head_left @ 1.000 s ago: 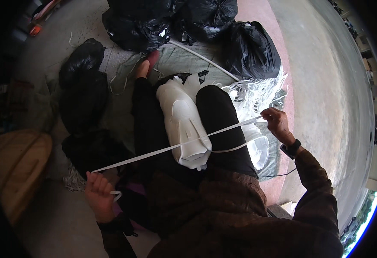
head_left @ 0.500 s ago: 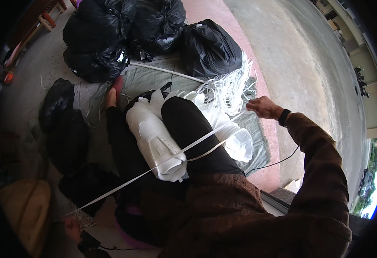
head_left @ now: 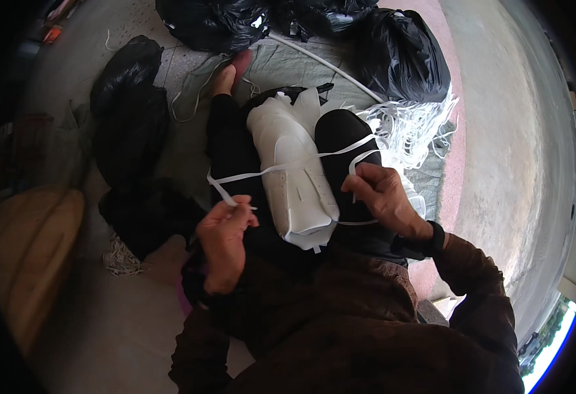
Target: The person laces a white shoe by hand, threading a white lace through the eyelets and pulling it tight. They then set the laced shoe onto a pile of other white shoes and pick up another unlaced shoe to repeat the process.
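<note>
A bundle of white shoe uppers (head_left: 294, 167), nested in one another, lies lengthwise on my lap between my black-trousered legs. Across its top runs a white flat shoelace (head_left: 245, 175), slack and bent. My left hand (head_left: 225, 236) is left of the bundle, thumb and fingers pinched on one part of the lace, whose tip sticks out past them. On the other side, above my right thigh, my right hand (head_left: 386, 197) pinches another part of the lace, which loops up over its fingers. Neither hand touches the uppers.
A tangle of white laces (head_left: 413, 131) lies beyond my right knee. Black plastic bags (head_left: 403, 56) stand at the far side, with more (head_left: 130, 111) to the left. A white pole (head_left: 327, 64) lies on a green sheet. A wooden board (head_left: 35, 230) is at the left.
Both hands have come inward from wide apart to either side of the uppers. The lace, stretched taut before, now hangs slack. The view has shifted, so the scene sits farther right.
</note>
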